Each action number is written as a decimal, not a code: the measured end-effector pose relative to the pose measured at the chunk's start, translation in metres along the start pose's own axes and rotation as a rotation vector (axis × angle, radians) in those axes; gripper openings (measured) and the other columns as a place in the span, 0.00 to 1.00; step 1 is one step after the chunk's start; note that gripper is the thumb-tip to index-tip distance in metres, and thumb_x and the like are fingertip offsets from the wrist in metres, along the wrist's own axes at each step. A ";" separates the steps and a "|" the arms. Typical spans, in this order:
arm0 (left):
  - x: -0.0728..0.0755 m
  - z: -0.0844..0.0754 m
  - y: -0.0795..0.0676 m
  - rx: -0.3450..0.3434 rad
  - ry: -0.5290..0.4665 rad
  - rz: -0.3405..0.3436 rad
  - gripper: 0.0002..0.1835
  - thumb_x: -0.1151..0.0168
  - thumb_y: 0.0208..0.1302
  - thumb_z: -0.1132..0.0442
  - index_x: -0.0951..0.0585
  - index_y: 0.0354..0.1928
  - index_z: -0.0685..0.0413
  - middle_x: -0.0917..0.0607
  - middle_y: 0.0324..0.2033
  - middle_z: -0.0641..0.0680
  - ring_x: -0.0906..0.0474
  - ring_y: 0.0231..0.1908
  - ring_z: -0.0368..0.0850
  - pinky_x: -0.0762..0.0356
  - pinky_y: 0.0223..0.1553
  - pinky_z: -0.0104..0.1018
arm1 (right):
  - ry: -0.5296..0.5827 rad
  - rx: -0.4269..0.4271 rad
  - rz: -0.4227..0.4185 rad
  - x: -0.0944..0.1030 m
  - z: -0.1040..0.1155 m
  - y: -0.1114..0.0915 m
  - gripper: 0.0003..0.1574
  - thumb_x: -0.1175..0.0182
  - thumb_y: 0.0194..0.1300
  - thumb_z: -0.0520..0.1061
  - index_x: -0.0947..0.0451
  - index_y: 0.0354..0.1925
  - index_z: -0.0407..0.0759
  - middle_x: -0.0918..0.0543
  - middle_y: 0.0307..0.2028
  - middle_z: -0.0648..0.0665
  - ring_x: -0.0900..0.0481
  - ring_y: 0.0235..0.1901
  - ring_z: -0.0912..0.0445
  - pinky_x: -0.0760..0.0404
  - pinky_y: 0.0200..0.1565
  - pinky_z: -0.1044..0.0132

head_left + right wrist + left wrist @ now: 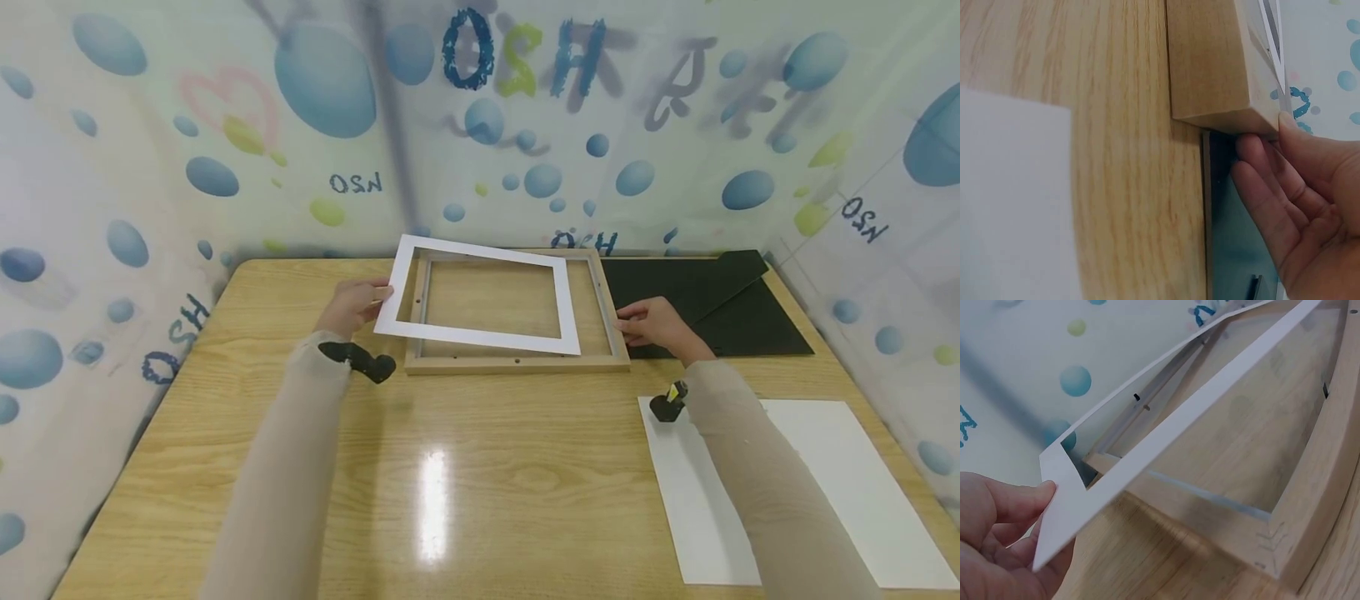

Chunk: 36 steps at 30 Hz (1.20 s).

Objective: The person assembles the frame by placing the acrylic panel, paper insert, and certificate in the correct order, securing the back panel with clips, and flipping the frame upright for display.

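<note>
My left hand (352, 307) pinches a white picture mat (480, 337) by its left strip, thumb on the upper face in the left wrist view. The mat tilts over a wooden picture frame (517, 365), its left end raised and its right part overlapping the frame's opening. Small dark tabs line the frame's inner edges, and a clear pane (1254, 444) shows inside. At the frame's right side, my right hand (654, 323) grips the edge. In the right wrist view its thumb lies at the top of the wooden side (1210, 62), with curled fingers against the outer face.
A black backing board (660, 287) with a stand flap lies right of the frame, partly behind my right hand. A white sheet (832, 467) rests at the front right, under my right forearm. Behind the wooden table (525, 500) hangs a patterned curtain (450, 167).
</note>
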<state>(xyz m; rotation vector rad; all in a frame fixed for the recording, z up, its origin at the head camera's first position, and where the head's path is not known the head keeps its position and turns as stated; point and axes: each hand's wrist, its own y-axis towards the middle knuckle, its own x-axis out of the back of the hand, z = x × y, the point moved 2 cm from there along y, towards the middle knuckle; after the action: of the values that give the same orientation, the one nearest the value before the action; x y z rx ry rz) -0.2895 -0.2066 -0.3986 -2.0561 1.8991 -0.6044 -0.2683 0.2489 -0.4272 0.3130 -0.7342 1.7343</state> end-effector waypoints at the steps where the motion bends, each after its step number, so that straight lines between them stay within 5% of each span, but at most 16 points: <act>1: -0.002 0.000 0.000 0.000 -0.002 -0.004 0.24 0.48 0.66 0.69 0.34 0.64 0.59 0.32 0.59 0.59 0.30 0.48 0.45 0.32 0.55 0.36 | 0.001 0.001 0.000 0.000 0.001 0.000 0.25 0.44 0.65 0.42 0.31 0.55 0.26 0.21 0.42 0.32 0.19 0.30 0.55 0.18 0.37 0.59; 36: -0.047 0.000 -0.001 0.004 -0.088 -0.034 0.21 0.45 0.63 0.70 0.29 0.59 0.62 0.24 0.47 0.56 0.28 0.31 0.39 0.28 0.33 0.28 | 0.012 -0.003 -0.017 -0.001 0.001 -0.001 0.25 0.43 0.64 0.42 0.31 0.54 0.25 0.21 0.40 0.33 0.19 0.30 0.55 0.18 0.37 0.58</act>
<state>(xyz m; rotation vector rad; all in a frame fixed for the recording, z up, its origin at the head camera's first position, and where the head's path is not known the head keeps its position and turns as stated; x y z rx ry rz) -0.2911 -0.1598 -0.4041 -2.0810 1.8158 -0.5162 -0.2672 0.2474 -0.4266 0.3059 -0.7237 1.7178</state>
